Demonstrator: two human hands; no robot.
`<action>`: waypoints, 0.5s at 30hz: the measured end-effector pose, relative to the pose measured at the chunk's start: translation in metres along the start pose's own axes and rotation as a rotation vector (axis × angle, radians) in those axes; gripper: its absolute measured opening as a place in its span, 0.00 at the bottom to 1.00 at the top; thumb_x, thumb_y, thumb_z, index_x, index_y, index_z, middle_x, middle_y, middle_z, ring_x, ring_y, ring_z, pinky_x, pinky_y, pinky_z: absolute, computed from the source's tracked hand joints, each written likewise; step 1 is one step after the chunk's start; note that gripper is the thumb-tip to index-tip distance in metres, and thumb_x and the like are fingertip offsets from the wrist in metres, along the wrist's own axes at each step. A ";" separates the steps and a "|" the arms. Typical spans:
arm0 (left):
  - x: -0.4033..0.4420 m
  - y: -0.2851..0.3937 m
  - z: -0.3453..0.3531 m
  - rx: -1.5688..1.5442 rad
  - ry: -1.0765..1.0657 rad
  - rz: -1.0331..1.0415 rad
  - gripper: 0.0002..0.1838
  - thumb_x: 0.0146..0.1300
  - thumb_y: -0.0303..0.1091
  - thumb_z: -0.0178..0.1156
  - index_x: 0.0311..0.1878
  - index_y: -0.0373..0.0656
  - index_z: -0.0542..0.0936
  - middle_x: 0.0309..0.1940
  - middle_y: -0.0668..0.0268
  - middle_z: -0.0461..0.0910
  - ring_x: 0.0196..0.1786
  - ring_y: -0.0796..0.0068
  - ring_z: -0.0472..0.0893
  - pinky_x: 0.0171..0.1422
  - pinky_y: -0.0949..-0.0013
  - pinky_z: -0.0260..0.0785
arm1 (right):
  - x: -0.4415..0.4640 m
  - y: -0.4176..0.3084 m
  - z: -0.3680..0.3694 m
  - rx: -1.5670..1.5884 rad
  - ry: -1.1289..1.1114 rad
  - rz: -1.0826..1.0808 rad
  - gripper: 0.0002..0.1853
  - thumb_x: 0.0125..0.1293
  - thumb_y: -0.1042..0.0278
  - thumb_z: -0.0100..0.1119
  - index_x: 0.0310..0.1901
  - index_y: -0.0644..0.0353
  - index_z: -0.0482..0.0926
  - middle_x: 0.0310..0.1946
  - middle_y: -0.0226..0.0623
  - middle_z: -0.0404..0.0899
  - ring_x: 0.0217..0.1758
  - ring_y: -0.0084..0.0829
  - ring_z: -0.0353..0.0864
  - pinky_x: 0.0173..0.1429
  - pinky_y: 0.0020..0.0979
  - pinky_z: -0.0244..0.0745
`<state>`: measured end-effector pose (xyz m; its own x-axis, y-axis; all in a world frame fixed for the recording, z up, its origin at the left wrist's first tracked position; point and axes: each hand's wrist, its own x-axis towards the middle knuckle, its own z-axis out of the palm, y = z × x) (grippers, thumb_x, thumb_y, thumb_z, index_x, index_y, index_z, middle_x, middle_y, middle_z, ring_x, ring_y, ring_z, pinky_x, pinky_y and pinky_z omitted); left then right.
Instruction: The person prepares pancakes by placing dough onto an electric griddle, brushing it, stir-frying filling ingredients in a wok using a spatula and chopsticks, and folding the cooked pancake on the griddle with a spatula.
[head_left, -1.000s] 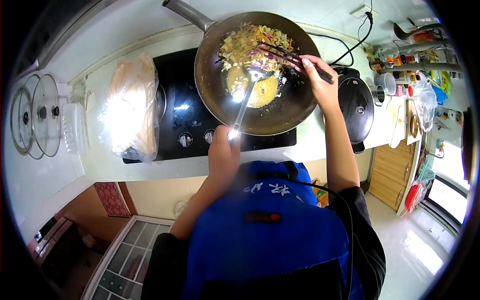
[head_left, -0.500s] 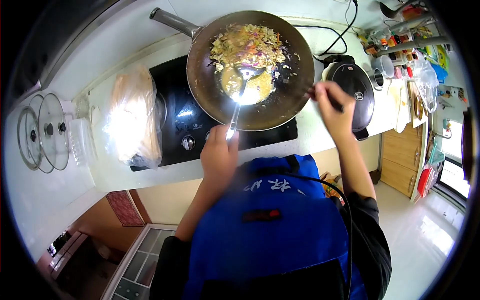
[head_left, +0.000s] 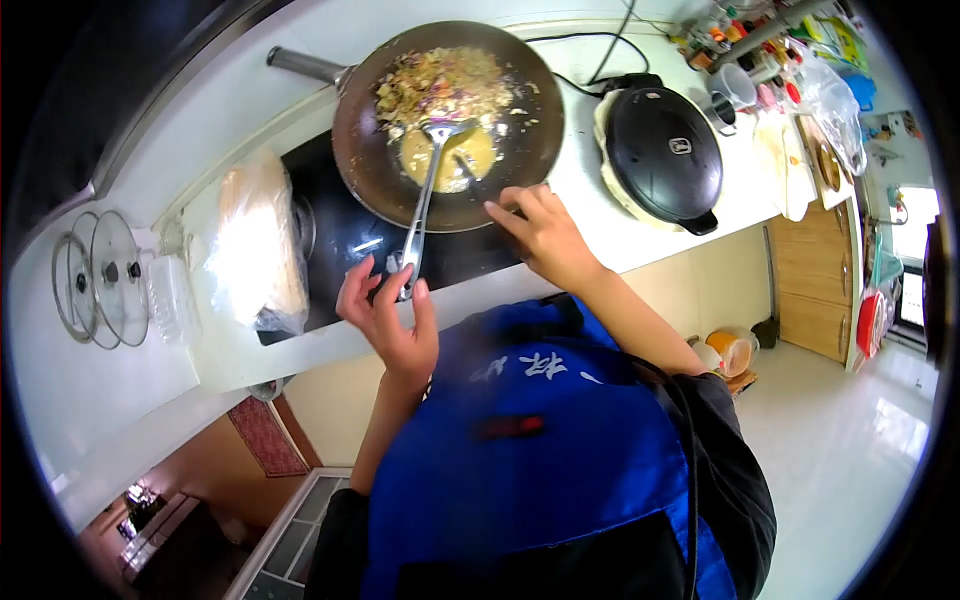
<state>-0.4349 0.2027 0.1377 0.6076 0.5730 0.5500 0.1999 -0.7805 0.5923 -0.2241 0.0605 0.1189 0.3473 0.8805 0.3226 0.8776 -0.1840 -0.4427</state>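
Observation:
A wok (head_left: 525, 155) holds chopped, mixed vegetables (head_left: 440, 85) and a yellow pool of egg-like liquid (head_left: 480, 150). A metal spatula (head_left: 425, 195) leans in it, blade on the food and handle over the near rim. My left hand (head_left: 390, 325) is open around the handle's end, fingers spread; whether they touch it is unclear. My right hand (head_left: 545, 235) is at the wok's near right rim, fingertips drawn together. From them a thin dark utensil (head_left: 467, 170) seems to reach toward the yellow liquid; its kind is unclear.
The wok sits over a black cooktop (head_left: 330, 230). A plastic bag of pale contents (head_left: 258, 240) lies left of it, beside glass lids (head_left: 118, 280). A black round electric griddle (head_left: 665, 155) stands at right, with jars and a cutting board (head_left: 830, 165) beyond.
My right hand has moved left from beside the griddle to the wok's rim. My left hand's fingers have loosened from the spatula handle and spread. The view has shifted.

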 end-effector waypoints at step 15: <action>0.008 0.103 0.071 -0.420 -0.020 0.635 0.10 0.57 0.25 0.71 0.42 0.49 0.85 0.47 0.64 0.72 0.48 0.65 0.75 0.42 0.64 0.72 | -0.205 0.156 -0.123 -0.464 -0.009 0.679 0.16 0.57 0.76 0.63 0.49 0.56 0.82 0.44 0.39 0.77 0.51 0.42 0.82 0.48 0.43 0.82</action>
<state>-0.3554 0.1092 0.1613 0.5229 0.0378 0.8516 -0.4996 -0.7958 0.3421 -0.1179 -0.2023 0.0864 0.8510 0.5153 0.1009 0.5251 -0.8382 -0.1473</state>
